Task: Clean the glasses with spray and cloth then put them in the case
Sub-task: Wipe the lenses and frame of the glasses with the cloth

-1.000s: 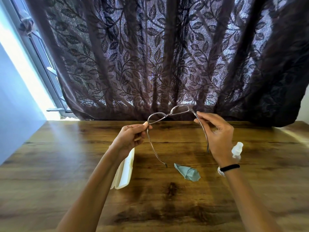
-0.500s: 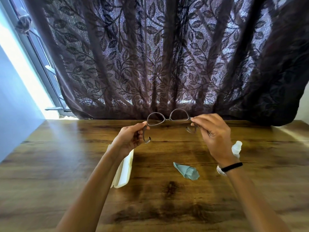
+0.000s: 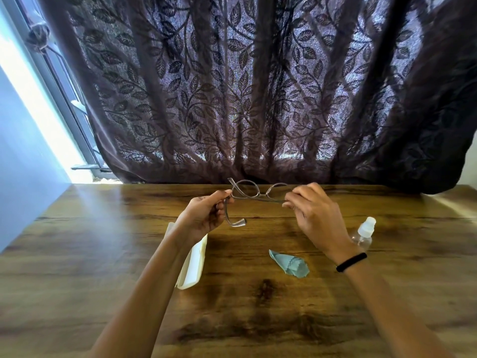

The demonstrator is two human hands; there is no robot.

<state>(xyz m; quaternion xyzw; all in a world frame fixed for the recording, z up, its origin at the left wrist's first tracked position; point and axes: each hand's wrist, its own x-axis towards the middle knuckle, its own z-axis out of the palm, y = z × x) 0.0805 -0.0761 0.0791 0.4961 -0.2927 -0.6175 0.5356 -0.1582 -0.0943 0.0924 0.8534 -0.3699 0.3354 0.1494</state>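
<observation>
Nearest on the wooden surface (image 3: 77,267) lie the white case (image 3: 192,264) and crumpled blue cloth (image 3: 290,263), the spray bottle (image 3: 364,232) to the right. Above them, the glasses (image 3: 254,193) hang between both grips: left hand (image 3: 204,218) pinches one end, right hand (image 3: 313,211) the other. The curtain (image 3: 258,86) hangs behind.

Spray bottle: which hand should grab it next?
Right. The bottle stands just beside the right hand, while the left hand is across the table by the case and can hold the glasses.
</observation>
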